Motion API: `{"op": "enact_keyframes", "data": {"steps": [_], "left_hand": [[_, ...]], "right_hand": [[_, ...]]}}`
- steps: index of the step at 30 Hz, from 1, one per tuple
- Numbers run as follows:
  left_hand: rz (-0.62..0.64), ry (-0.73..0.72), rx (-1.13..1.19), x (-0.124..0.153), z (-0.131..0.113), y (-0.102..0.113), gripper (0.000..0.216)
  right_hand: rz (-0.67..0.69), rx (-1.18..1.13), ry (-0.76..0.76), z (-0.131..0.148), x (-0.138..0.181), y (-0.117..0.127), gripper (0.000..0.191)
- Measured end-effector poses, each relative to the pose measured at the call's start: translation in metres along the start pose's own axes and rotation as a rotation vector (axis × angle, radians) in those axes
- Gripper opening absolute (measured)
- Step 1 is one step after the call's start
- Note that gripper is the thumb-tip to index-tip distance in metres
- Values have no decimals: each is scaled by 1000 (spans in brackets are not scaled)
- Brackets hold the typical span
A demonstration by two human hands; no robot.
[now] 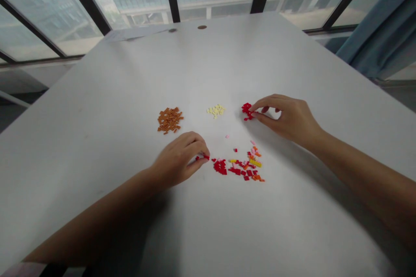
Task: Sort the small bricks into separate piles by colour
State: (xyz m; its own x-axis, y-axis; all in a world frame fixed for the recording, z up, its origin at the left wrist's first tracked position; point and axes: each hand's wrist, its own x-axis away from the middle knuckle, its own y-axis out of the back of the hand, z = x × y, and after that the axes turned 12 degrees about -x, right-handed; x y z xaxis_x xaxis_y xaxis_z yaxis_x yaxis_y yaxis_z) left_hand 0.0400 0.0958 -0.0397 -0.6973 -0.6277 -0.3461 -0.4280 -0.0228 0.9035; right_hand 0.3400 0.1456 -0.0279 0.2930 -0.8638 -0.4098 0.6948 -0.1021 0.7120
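A mixed heap of small red, orange, yellow and pink bricks (242, 168) lies on the white table (208, 73). My left hand (180, 158) rests beside the heap's left edge, its fingers pinched on a small red brick (206, 156). My right hand (286, 117) is further back and to the right, fingertips pinched at a small pile of red bricks (247, 110); whether it holds one is hard to tell. An orange pile (169, 120) and a pale yellow pile (216, 110) sit to the left of the red pile.
A single pink brick (227, 137) lies between the piles and the mixed heap. Two small dark round marks (202, 27) sit near the table's far edge. Windows with black frames run behind the table, and a blue curtain (377, 26) hangs at the right.
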Motion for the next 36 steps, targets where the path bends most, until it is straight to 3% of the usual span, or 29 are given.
{"op": "enact_keyframes", "data": {"steps": [4,10,15,22,30,36], "left_hand": [[-1,7,21,-2,0,0,4],[2,26,57,-2,1,-1,5],[13,14,54,-3,1,-2,5],[31,18,63,-3,1,-1,4],[48,16,95,-2,0,0,4],[47,8,96,-2,-1,-1,5]], "right_hand": [[26,-58,-26,13,0,0,15],[460,-236,154,38,6,-10,17],[559,-241,233,42,10,-17,15],[506,-240,191,34,8,-13,18],[7,-60,-75,2,2,-7,18],[-2,-38,-21,5,4,-12,20]]}}
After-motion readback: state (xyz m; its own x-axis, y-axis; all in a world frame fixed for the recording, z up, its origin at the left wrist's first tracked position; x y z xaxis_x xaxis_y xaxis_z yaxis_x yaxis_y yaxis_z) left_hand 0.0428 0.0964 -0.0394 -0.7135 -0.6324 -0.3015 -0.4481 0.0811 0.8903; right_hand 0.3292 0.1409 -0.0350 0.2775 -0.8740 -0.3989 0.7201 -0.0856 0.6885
